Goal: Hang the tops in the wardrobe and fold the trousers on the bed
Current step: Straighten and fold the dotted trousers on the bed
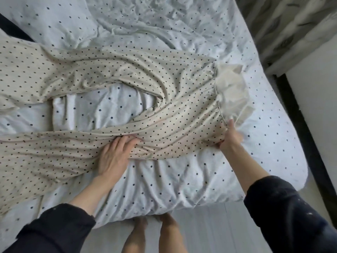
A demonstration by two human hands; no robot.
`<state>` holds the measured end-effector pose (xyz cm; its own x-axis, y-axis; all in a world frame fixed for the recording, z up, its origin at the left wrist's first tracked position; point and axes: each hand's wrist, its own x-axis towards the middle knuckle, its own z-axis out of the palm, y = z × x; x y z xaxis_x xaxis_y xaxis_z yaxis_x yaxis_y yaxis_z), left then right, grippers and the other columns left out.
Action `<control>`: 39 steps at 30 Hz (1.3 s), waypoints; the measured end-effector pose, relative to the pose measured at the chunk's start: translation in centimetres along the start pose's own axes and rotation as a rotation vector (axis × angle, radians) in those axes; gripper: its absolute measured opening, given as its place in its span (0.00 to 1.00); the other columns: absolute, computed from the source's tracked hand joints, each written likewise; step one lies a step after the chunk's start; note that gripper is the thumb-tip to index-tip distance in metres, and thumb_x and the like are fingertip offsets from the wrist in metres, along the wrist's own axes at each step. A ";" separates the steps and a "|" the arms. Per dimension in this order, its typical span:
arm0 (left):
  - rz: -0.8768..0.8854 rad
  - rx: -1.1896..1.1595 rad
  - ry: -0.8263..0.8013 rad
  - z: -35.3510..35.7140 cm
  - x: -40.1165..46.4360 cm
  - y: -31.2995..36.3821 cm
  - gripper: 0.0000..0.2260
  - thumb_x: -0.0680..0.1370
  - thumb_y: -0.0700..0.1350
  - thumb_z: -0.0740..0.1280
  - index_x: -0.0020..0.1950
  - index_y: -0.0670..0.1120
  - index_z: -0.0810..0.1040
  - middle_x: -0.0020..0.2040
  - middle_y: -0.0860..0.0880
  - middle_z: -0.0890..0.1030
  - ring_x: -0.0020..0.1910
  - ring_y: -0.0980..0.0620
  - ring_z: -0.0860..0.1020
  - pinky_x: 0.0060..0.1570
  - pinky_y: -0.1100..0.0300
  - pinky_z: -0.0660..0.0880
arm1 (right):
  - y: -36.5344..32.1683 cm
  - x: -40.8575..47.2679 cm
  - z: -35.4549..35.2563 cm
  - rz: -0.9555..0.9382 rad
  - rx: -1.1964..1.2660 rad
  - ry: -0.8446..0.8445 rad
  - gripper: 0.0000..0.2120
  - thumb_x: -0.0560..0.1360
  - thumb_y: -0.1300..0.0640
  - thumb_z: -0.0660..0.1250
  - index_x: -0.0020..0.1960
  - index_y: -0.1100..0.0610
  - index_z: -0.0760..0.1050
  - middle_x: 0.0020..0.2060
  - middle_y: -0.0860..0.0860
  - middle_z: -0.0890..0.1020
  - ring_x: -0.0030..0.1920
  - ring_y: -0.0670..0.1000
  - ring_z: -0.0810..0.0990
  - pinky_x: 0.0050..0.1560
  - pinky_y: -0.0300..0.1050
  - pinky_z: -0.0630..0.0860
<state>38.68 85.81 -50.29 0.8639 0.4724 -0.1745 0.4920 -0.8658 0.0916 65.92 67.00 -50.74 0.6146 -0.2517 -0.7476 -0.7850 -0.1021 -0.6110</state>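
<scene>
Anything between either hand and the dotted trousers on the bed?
Nothing visible. The left hand rests flat on the near leg of the trousers, and the right hand grips the waistband edge. The trousers lie spread on the bed.

Cream dotted trousers — spread flat on bed, legs apart.

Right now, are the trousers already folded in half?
No, the polka-dot trousers lie spread on the bed, both legs apart with bedding showing between them.
</scene>
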 end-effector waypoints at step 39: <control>-0.238 -0.595 0.162 -17.9 9.0 -18.3 0.04 0.79 0.42 0.64 0.51 0.48 0.77 0.39 0.50 0.79 0.38 0.47 0.76 0.35 0.61 0.69 | -13.0 -11.8 6.2 -0.173 0.180 -0.019 0.18 0.74 0.66 0.65 0.63 0.64 0.68 0.57 0.62 0.75 0.43 0.55 0.84 0.28 0.41 0.79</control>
<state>39.37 108.88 -35.95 0.7069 0.6986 -0.1111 0.6067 -0.5179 0.6030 69.32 77.29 -35.59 0.7413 -0.2275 -0.6315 -0.6425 0.0318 -0.7657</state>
